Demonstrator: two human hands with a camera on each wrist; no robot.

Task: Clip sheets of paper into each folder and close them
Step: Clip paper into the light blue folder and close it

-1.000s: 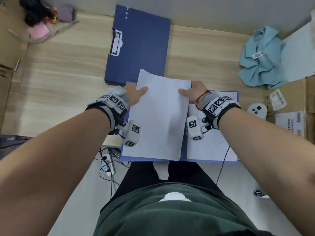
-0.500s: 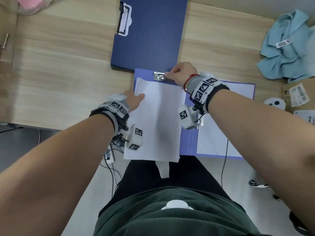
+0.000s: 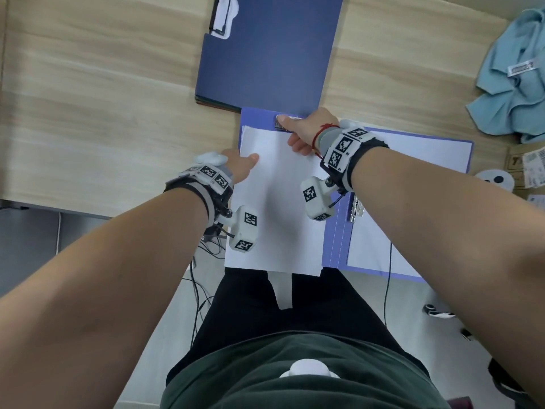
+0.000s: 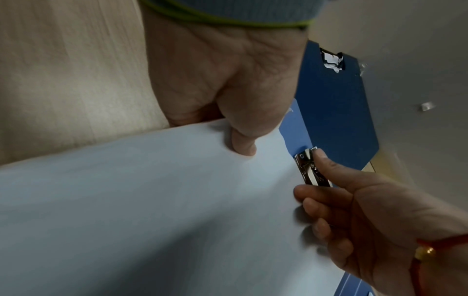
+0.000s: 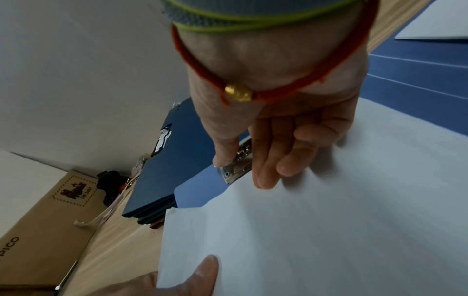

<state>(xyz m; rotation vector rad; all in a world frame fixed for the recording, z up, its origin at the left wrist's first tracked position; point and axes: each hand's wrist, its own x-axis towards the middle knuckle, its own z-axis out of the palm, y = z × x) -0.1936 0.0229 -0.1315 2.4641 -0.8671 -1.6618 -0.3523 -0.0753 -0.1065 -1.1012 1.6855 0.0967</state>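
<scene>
Left hand point(image 3: 240, 166) pinching paper sheet point(image 3: 280, 208) at its left edge; right hand point(image 3: 306, 129) gripping metal clip point(image 4: 312, 170), thumb on top. Sheet lying over open light-blue folder point(image 3: 336, 231) on table point(image 3: 103, 98), beside stacked dark-blue folders point(image 3: 271, 54).

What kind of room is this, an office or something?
Probably an office or storeroom workspace, though little of the room shows. A person stands at a pale wooden desk with a stack of dark blue folders, an open folder with white paper, and cardboard boxes alongside.
</scene>
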